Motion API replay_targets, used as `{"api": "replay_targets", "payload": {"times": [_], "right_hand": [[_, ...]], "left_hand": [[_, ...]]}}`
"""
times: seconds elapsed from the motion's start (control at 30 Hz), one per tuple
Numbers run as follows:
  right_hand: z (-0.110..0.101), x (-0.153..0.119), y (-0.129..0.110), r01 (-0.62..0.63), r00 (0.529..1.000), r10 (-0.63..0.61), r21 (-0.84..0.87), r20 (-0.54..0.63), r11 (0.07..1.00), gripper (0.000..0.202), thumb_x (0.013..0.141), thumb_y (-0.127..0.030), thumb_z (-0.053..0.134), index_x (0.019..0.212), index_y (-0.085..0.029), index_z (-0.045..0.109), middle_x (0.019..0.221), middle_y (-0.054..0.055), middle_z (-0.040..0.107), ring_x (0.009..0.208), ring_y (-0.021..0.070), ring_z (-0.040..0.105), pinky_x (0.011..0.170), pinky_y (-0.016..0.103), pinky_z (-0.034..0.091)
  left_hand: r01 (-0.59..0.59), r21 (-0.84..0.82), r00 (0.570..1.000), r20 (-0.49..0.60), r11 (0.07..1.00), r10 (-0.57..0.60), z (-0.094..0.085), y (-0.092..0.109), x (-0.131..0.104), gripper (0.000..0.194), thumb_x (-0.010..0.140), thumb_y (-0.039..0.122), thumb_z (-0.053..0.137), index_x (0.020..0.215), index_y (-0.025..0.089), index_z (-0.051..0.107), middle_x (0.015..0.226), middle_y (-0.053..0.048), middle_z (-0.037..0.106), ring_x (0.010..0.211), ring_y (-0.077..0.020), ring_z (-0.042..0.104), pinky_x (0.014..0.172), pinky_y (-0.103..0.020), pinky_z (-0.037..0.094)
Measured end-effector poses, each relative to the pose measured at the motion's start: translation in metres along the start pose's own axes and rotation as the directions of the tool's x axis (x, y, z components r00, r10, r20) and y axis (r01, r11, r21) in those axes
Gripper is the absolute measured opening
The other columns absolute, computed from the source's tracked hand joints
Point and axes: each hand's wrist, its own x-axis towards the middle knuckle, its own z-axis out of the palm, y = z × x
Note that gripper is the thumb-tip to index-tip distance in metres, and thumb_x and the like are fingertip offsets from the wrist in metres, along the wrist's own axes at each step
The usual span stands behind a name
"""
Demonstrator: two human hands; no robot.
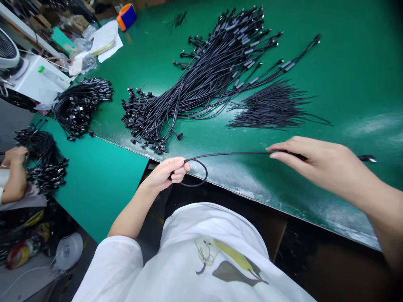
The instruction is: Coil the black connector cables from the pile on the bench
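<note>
A black cable (233,153) stretches between my two hands above the near edge of the green table. My left hand (168,173) is closed on it, and a small loop of the cable hangs out to the right of the fingers. Farther right, my right hand (310,157) pinches the cable between thumb and fingers. A connector end (367,158) shows beyond the right wrist. In front of my hands lies a large bundle of black cables (192,88) with connectors at both ends. Beside it rests a pile of thin black ties (273,107).
Another cable bundle (83,105) lies to the left on the table (352,84). At far left, a co-worker's hands (15,156) are by a further cable pile (47,161). Papers (106,40), an orange-and-blue tape roll (126,17) and a fan (9,49) stand at the back left.
</note>
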Motion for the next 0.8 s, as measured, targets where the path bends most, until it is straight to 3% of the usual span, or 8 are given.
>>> {"api": "replay_targets", "payload": {"times": [0.1,0.2,0.3,0.4,0.5,0.63,0.7,0.8], "right_hand": [[0.002,-0.008,0.003,0.027,0.999,-0.027,0.003,0.023,1.000,0.036,0.094,-0.050,0.046,0.111,-0.026,0.067,0.099,0.006,0.072,0.082,0.0190,0.066,0.072,0.030,0.048],[-0.001,-0.016,-0.002,0.089,0.994,-0.095,-0.114,-0.055,0.990,0.033,0.097,-0.041,0.042,0.113,-0.026,0.066,0.092,0.005,0.071,0.075,0.0179,0.065,0.063,0.029,0.045],[-0.009,-0.020,-0.015,0.201,0.963,-0.251,-0.365,-0.098,0.909,0.030,0.096,-0.028,0.043,0.112,-0.024,0.068,0.085,0.004,0.070,0.065,0.0171,0.059,0.050,0.029,0.036],[-0.012,-0.020,-0.032,0.383,0.893,-0.450,-0.490,-0.022,0.783,0.030,0.091,-0.013,0.045,0.103,-0.022,0.071,0.070,0.002,0.064,0.056,0.0170,0.050,0.050,0.030,0.033],[-0.003,-0.018,-0.049,0.524,0.834,-0.548,-0.404,0.063,0.750,0.034,0.086,-0.003,0.043,0.099,-0.019,0.070,0.068,0.003,0.061,0.056,0.0160,0.049,0.057,0.029,0.035],[0.016,-0.008,-0.073,0.626,0.779,-0.614,-0.116,0.125,0.771,0.028,0.092,-0.007,0.041,0.090,-0.018,0.067,0.069,0.002,0.061,0.057,0.0137,0.049,0.060,0.028,0.032],[0.018,0.005,-0.080,0.598,0.799,-0.595,-0.023,0.084,0.801,0.026,0.097,-0.016,0.042,0.086,-0.018,0.066,0.071,0.002,0.063,0.059,0.0125,0.050,0.060,0.027,0.031],[0.017,0.028,-0.078,0.426,0.904,-0.425,0.121,-0.034,0.897,0.028,0.099,-0.030,0.046,0.081,-0.018,0.065,0.074,0.002,0.063,0.066,0.0118,0.053,0.062,0.026,0.033]], "left_hand": [[-0.122,-0.191,0.985,-0.140,0.974,0.096,-0.002,0.009,0.001,0.020,0.091,0.026,0.057,0.085,0.009,0.066,0.055,0.009,0.023,0.039,-0.0007,0.017,0.036,-0.011,0.022],[-0.225,-0.288,0.954,-0.260,0.931,0.150,0.000,0.019,0.002,0.022,0.096,0.017,0.045,0.097,0.009,0.066,0.057,0.008,0.026,0.037,-0.0010,0.018,0.034,-0.010,0.023],[-0.251,-0.283,0.945,-0.279,0.926,0.170,0.003,0.022,0.005,0.023,0.091,0.010,0.046,0.105,0.008,0.064,0.063,0.006,0.039,0.042,0.0000,0.031,0.039,-0.009,0.030],[-0.291,-0.268,0.939,-0.263,0.918,0.221,0.007,0.020,0.011,0.026,0.086,0.007,0.051,0.109,0.007,0.064,0.067,0.005,0.045,0.048,0.0002,0.041,0.046,-0.009,0.036],[-0.342,-0.217,0.922,-0.263,0.914,0.283,0.014,0.012,0.019,0.029,0.087,0.014,0.055,0.113,0.008,0.063,0.066,0.005,0.049,0.052,-0.0013,0.048,0.051,-0.010,0.040],[-0.333,0.075,0.920,-0.193,0.940,0.342,0.033,-0.011,0.029,0.034,0.087,0.035,0.063,0.113,0.013,0.062,0.082,-0.003,0.067,0.075,-0.0117,0.066,0.071,-0.022,0.051],[-0.315,0.262,0.937,-0.068,0.912,0.343,0.043,-0.024,0.030,0.036,0.088,0.043,0.062,0.109,0.013,0.062,0.092,-0.008,0.070,0.085,-0.0161,0.067,0.081,-0.028,0.052],[-0.305,0.417,0.952,0.110,0.856,0.286,0.053,-0.032,0.028,0.036,0.092,0.046,0.057,0.108,0.014,0.061,0.078,-0.004,0.066,0.067,-0.0113,0.059,0.070,-0.025,0.048]]}}
